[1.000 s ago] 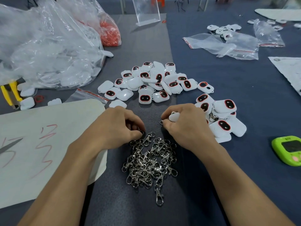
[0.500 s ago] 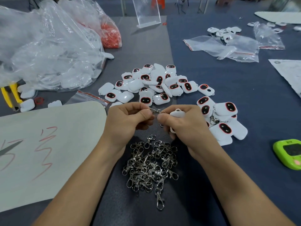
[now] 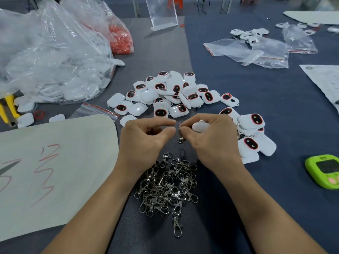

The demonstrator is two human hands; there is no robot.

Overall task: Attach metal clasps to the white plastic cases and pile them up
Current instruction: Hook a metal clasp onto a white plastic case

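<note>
Head view: R hand (image 3: pixel 211 142) pinches clasp (image 3: pixel 180 139) w/ white case (image 3: pixel 200 127); L hand (image 3: pixel 145 138) curled, grip unclear.

Even, soft overhead light, faint shadows, glare on clear bags (image 3: pixel 55 57), wide-angle bending and blur at edges.

At your left, the white sheet (image 3: pixel 73 162) carries red hand-drawn zigzag strokes, one shaped somewhat like a 3; no word can be read. At your right, the green device (image 3: pixel 311 165) has a dark screen without legible digits. The printed paper (image 3: pixel 324 79) beyond it bears a round mark and print too small to read.
</note>
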